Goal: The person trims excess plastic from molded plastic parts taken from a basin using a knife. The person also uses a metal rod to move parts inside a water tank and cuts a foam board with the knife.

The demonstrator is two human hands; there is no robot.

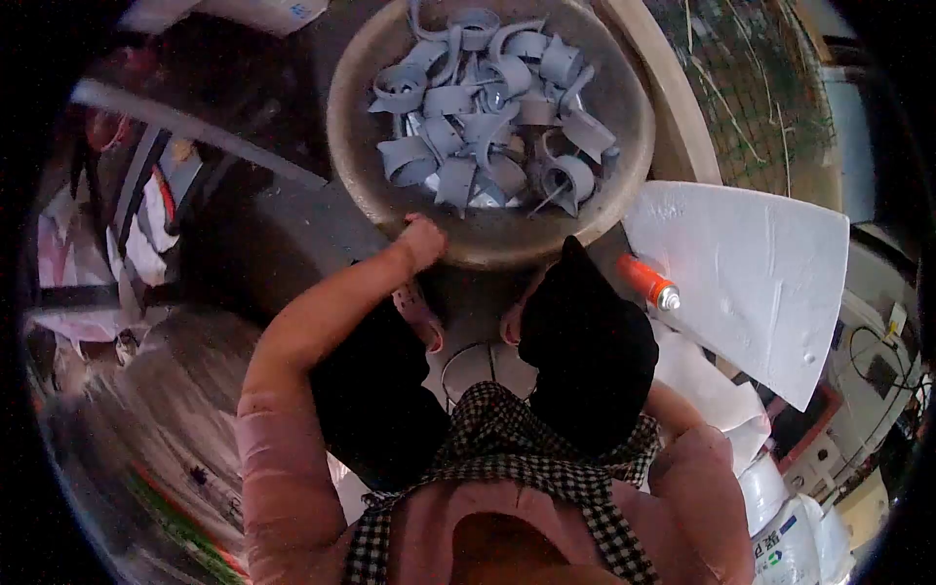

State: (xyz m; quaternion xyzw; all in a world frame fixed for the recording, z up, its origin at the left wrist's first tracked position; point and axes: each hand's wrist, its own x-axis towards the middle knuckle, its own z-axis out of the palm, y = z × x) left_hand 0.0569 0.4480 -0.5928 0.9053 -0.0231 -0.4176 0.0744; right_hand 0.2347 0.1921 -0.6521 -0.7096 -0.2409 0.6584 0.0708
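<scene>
My left hand (424, 243) is at the near-left rim of a large round basin (348, 146), its fingers curled closed on the edge. Inside the basin lies a heap of grey curved plastic pieces (487, 127), ring-shaped with pointed tails. Some shiny bits show between them. My right forearm (673, 408) runs down beside my right thigh, and the hand itself is hidden behind the black-clad leg (595, 351).
An orange spray can (643, 280) lies right of the basin against a white panel (751, 283). Green netting (746, 97) is at the upper right. White plastic bags (790, 536) sit at the lower right. A dark metal bar (205, 132) crosses at the left.
</scene>
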